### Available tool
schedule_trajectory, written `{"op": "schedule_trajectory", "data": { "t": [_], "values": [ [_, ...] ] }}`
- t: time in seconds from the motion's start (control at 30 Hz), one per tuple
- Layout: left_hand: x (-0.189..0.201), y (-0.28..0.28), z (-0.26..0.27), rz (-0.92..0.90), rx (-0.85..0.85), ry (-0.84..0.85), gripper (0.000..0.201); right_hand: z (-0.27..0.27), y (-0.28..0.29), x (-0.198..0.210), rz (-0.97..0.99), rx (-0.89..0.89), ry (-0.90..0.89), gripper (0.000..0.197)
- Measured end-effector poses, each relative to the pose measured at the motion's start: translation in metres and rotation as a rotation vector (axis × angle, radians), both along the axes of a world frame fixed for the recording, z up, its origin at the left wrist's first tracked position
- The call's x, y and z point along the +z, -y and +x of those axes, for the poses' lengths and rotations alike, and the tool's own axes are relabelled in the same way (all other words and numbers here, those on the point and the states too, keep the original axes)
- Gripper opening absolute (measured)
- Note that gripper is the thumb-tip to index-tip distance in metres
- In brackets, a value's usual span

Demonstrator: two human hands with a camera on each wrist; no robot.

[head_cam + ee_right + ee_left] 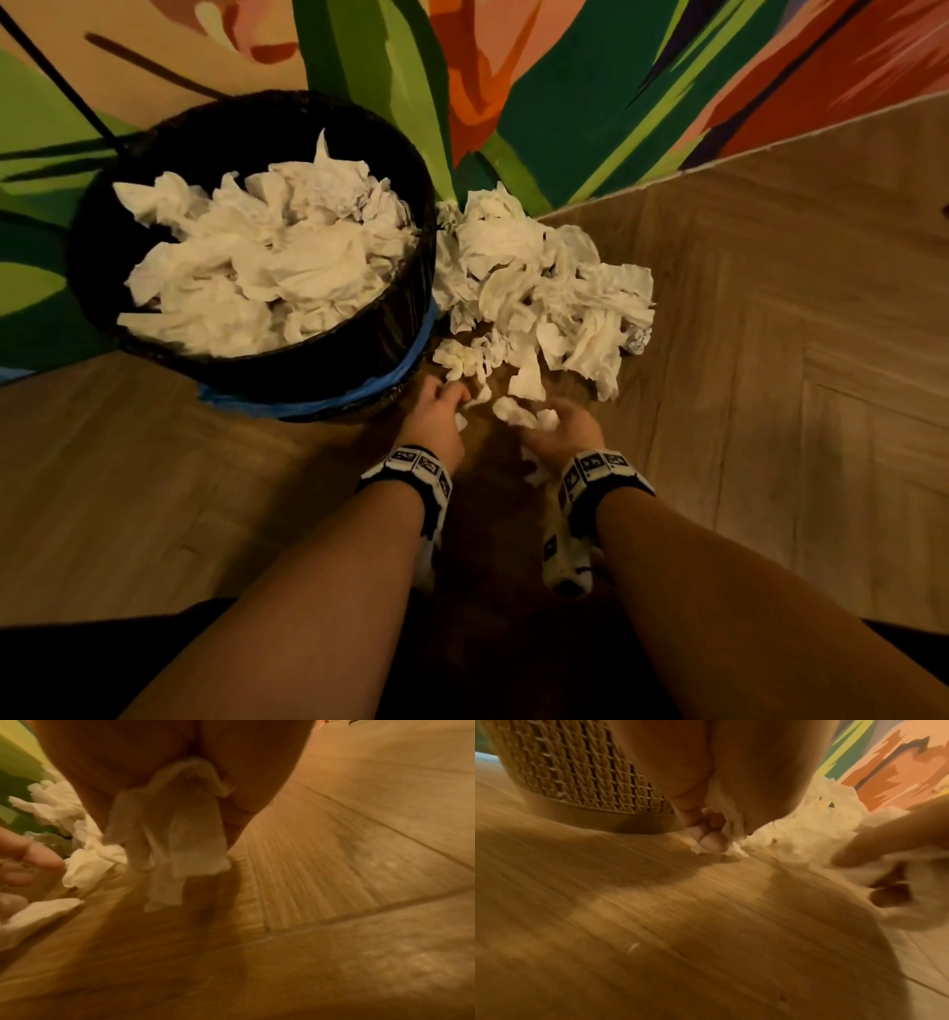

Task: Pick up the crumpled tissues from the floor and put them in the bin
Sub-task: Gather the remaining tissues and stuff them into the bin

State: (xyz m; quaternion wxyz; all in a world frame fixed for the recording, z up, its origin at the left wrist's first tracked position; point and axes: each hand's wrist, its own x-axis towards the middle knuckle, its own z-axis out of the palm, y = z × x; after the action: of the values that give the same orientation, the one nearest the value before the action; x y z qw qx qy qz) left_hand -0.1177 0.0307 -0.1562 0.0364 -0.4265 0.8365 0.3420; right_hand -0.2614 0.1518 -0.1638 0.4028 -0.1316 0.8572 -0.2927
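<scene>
Nearest, both forearms reach down over the wooden floor [770, 360], each wrist carrying a marker-patterned band. The right hand [562, 429] has its fingers curled around a held tissue [177, 833], which hangs limp and creased below the palm in the right wrist view. The left hand [436, 416] has its fingertips [712, 841] bunched together on the floor, pinching the edge of a small scrap [734, 850] at the near margin of the pile.

Handling, as a judgement: the material is very light, soft and without stiffness. It will compress to nothing under grip, and thin sheets may tear or shed fragments if pulled against a snag. Best taken by gathering several wads into a closed fist rather than by single corners; loose tails will trail and may drop.

Beyond the hands, the tissue pile [544, 288] lies on the floor, touching the bin's right side and reaching back to the painted wall [616, 77]. The woven bin [359, 370] stands to the left, already heaped with binned tissues [267, 267] close to its rim.

Limits of view: both wrist views are blurred. How many sheets each hand holds cannot be told. The bin's remaining depth is hidden, and tissues under the pile cannot be counted.
</scene>
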Motion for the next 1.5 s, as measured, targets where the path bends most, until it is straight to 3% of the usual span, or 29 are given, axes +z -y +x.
{"op": "schedule_trajectory", "data": {
  "t": [0.03, 0.17, 0.3, 0.5, 0.6, 0.73, 0.87, 0.93, 1.0, 1.03, 1.07, 1.13, 1.17, 1.2, 1.3, 1.43, 1.5],
  "values": [
    [-0.001, 0.0, -0.002, -0.007, -0.001, -0.011, 0.054, -0.001, -0.004, 0.0, -0.002, -0.011, -0.007, 0.035],
    [-0.003, 0.003, -0.011, 0.002, -0.034, 0.028, 0.071, -0.008, -0.012, 0.005, 0.004, -0.122, -0.012, 0.015],
    [-0.005, 0.007, -0.015, 0.0, -0.107, 0.158, 0.093, -0.012, -0.013, 0.011, 0.06, -0.209, 0.013, 0.038],
    [-0.003, 0.018, -0.019, -0.051, -0.254, 0.369, 0.067, -0.011, -0.014, 0.011, 0.012, -0.22, 0.075, 0.029],
    [0.002, 0.014, -0.017, -0.133, -0.242, 0.303, 0.04, -0.009, -0.015, 0.012, 0.046, -0.151, 0.087, 0.025],
    [0.005, 0.002, -0.001, -0.122, -0.092, 0.203, 0.006, -0.007, -0.016, 0.016, 0.05, -0.105, 0.05, 0.043],
    [0.006, -0.003, 0.012, 0.009, -0.012, 0.132, 0.029, -0.002, -0.02, 0.018, 0.003, -0.087, -0.049, 0.014],
    [0.01, 0.0, 0.016, -0.007, -0.071, 0.151, 0.039, -0.001, -0.019, 0.021, -0.022, -0.146, -0.009, 0.02],
    [0.018, 0.004, 0.02, -0.018, -0.101, 0.142, 0.035, -0.001, -0.016, 0.025, -0.028, -0.102, -0.043, 0.017],
    [0.024, 0.005, 0.022, -0.023, -0.097, 0.128, 0.031, 0.0, -0.015, 0.03, -0.024, -0.062, -0.057, 0.009],
    [0.032, 0.006, 0.023, -0.027, -0.095, 0.112, 0.028, 0.001, -0.011, 0.035, -0.009, -0.023, -0.072, 0.015],
    [0.05, 0.004, 0.02, -0.034, -0.17, 0.084, 0.026, 0.0, -0.003, 0.045, 0.006, 0.013, -0.105, 0.059],
    [0.062, 0.002, 0.018, -0.017, -0.199, 0.043, 0.031, 0.0, 0.002, 0.054, -0.019, 0.011, -0.125, 0.068],
    [0.076, -0.001, 0.016, 0.015, -0.204, -0.024, 0.036, -0.001, 0.008, 0.062, -0.068, -0.015, -0.141, 0.066],
    [0.125, -0.008, 0.005, 0.056, -0.222, -0.254, 0.041, -0.014, 0.034, 0.097, -0.197, 0.002, -0.196, 0.025],
    [0.206, -0.004, -0.009, -0.201, -0.24, -0.446, 0.038, -0.032, 0.078, 0.169, -0.29, 0.111, -0.361, 0.034],
    [0.249, 0.007, -0.01, -0.333, -0.268, -0.518, 0.021, -0.034, 0.097, 0.208, -0.347, 0.175, -0.454, 0.036]
  ]
}}
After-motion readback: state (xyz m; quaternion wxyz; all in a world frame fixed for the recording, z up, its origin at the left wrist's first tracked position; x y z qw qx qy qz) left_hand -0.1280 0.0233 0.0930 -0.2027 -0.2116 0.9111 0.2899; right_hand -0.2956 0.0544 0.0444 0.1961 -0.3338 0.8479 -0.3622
